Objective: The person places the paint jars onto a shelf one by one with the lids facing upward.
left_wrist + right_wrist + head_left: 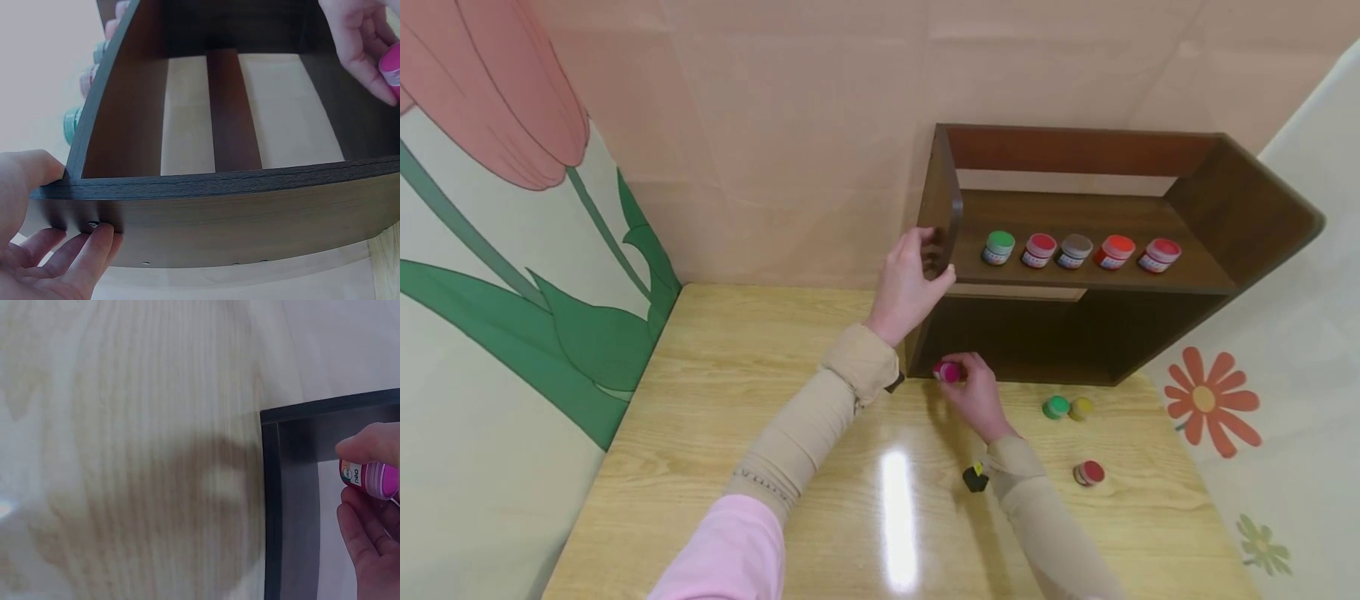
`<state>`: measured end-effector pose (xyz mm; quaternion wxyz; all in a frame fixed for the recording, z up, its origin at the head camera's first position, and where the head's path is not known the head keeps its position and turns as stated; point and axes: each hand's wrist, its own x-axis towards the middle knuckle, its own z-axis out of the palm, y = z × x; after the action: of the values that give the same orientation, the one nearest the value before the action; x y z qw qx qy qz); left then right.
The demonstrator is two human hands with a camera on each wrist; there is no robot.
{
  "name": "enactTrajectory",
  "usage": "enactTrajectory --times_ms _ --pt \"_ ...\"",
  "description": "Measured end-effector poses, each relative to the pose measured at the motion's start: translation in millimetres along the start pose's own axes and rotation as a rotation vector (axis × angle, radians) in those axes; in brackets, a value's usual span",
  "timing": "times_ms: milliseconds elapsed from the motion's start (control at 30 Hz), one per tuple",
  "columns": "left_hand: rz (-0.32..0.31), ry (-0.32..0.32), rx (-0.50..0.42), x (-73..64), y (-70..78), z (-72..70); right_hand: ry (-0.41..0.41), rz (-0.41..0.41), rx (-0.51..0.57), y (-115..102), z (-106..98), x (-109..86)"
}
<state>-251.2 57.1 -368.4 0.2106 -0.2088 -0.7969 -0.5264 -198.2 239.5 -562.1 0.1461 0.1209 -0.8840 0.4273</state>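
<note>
My left hand (910,279) grips the left side panel of a dark brown wooden shelf (940,192), thumb on its front edge and fingers against its outer face. In the left wrist view the thumb (40,169) lies where the middle board meets that panel. My right hand (981,400) pinches a small magenta paint jar (947,372) between thumb and fingers, at the front of the lower compartment near its left corner. The right wrist view shows the jar (359,476) tipped sideways, its label facing the camera.
On the middle board stand a green jar (998,247), a grey-brown jar (1074,250), an orange-red jar (1115,251) and two pinkish-red ones. On the wooden table (760,367), right of my right hand, are a green jar (1056,407), a yellow jar (1081,408) and a red jar (1089,472).
</note>
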Motion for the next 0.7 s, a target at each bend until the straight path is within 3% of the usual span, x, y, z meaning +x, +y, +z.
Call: enactTrajectory --times_ms 700 --pt "-0.025 -0.010 -0.001 0.5 1.1 -0.1 -0.073 0.014 -0.163 11 -8 40.7"
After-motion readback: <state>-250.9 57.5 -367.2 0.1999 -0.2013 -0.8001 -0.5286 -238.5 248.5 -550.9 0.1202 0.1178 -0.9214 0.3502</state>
